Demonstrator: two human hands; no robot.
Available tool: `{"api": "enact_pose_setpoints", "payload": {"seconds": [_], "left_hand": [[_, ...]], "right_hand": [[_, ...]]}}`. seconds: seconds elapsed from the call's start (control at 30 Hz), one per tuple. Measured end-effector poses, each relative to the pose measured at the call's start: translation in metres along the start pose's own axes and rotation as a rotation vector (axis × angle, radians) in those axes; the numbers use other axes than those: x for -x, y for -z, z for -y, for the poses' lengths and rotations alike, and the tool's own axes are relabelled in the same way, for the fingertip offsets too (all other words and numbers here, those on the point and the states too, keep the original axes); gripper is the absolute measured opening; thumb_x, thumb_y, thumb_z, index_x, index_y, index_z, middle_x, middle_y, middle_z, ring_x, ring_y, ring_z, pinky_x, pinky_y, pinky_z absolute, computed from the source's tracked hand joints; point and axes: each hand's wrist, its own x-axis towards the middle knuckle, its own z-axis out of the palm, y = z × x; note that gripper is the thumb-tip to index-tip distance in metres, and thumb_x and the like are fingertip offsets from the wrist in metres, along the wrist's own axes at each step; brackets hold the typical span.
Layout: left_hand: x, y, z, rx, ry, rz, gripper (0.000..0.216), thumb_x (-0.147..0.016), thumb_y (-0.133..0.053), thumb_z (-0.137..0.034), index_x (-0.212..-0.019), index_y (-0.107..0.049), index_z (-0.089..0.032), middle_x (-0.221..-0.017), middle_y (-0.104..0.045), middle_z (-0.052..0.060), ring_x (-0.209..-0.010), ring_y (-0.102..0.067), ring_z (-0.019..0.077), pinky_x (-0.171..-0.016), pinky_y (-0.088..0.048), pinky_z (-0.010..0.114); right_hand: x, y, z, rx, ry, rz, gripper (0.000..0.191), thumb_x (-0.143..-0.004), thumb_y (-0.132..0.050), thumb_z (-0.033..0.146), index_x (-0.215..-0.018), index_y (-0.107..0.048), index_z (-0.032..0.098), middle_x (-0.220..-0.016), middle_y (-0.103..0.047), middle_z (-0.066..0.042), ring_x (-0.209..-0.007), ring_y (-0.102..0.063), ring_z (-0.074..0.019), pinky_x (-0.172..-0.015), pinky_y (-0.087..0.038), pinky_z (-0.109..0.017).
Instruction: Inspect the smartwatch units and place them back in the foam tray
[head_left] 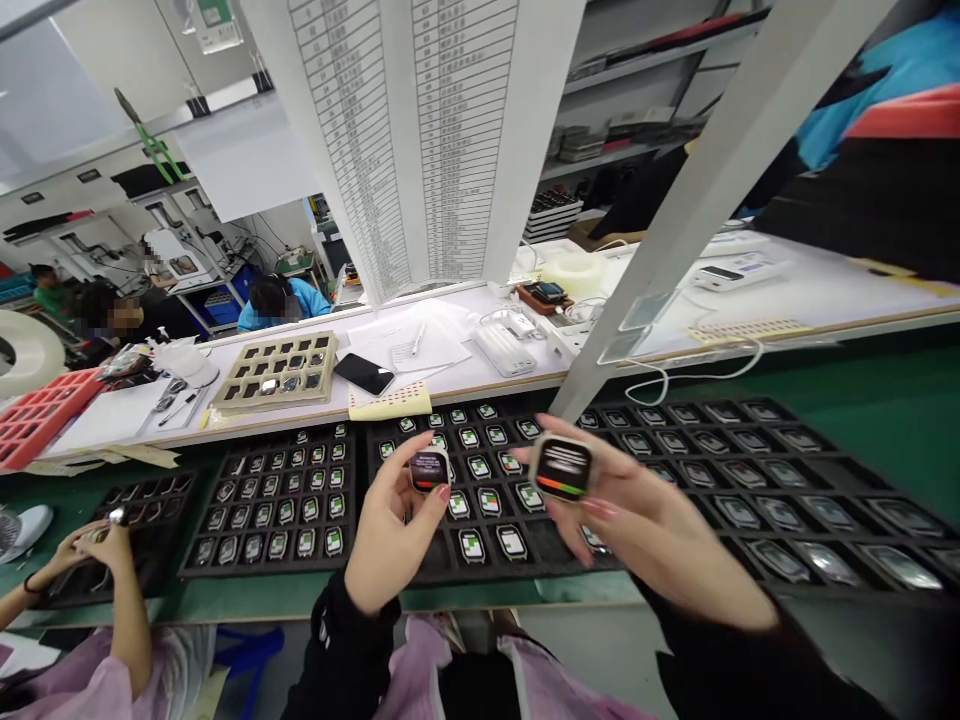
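My left hand pinches a smartwatch by its edges between thumb and fingers, its lit screen facing me. A second smartwatch sits in my right hand, gripped at the sides; its dark screen shows white text over an orange and green bar. Both are held above a black foam tray whose slots carry several watches with white and green screens. Another such tray lies to the left. On the right, a tray holds several watches with dark screens.
A white shelf behind the trays bears a beige tray, a phone and a white power bank. A grey post rises in front, beside a hanging printed list. At left, a co-worker's hands work over another tray.
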Motion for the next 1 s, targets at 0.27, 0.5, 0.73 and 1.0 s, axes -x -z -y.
{"api": "enact_pose_setpoints", "payload": {"seconds": [0.27, 0.5, 0.73, 1.0], "left_hand": [[-0.041, -0.023, 0.020, -0.038, -0.025, 0.056, 0.052, -0.085, -0.065, -0.031, -0.135, -0.049, -0.026, -0.125, -0.059, 0.009, -0.100, -0.059, 0.0170, -0.085, -0.050, 0.026], [-0.062, -0.043, 0.021, -0.100, -0.042, 0.028, 0.044, -0.090, -0.056, -0.039, -0.133, -0.052, -0.028, -0.131, -0.056, 0.008, -0.088, -0.060, 0.0145, -0.082, -0.052, 0.029], [-0.075, -0.056, 0.023, -0.094, -0.106, 0.029, 0.042, -0.089, -0.059, -0.036, -0.129, -0.054, -0.028, -0.137, -0.052, 0.007, -0.099, -0.059, 0.0172, -0.084, -0.051, 0.028], [-0.095, -0.067, 0.020, -0.178, -0.180, 0.005, 0.056, -0.080, -0.068, -0.026, -0.133, -0.049, -0.026, -0.111, -0.061, 0.007, -0.061, -0.048, 0.0054, -0.055, -0.042, 0.019]], "right_hand": [[-0.050, 0.021, -0.033, -0.109, -0.082, 0.060, 0.061, -0.082, -0.072, 0.035, -0.134, -0.045, 0.021, -0.120, -0.061, -0.013, -0.071, -0.054, -0.0146, -0.054, -0.045, -0.025], [-0.068, 0.031, -0.027, -0.073, -0.064, -0.035, 0.048, -0.077, -0.074, 0.049, -0.109, -0.056, 0.018, -0.094, -0.067, -0.009, -0.058, -0.048, -0.0117, -0.047, -0.037, -0.022], [-0.076, 0.042, -0.025, -0.049, -0.031, -0.028, 0.054, -0.076, -0.075, 0.047, -0.118, -0.055, 0.019, -0.092, -0.065, -0.007, -0.060, -0.050, -0.0125, -0.045, -0.038, -0.021], [-0.101, 0.049, -0.010, -0.180, 0.023, -0.022, 0.047, -0.084, -0.058, 0.053, -0.115, -0.064, 0.019, -0.098, -0.063, -0.010, -0.065, -0.054, -0.0176, -0.045, -0.039, -0.026]]}}
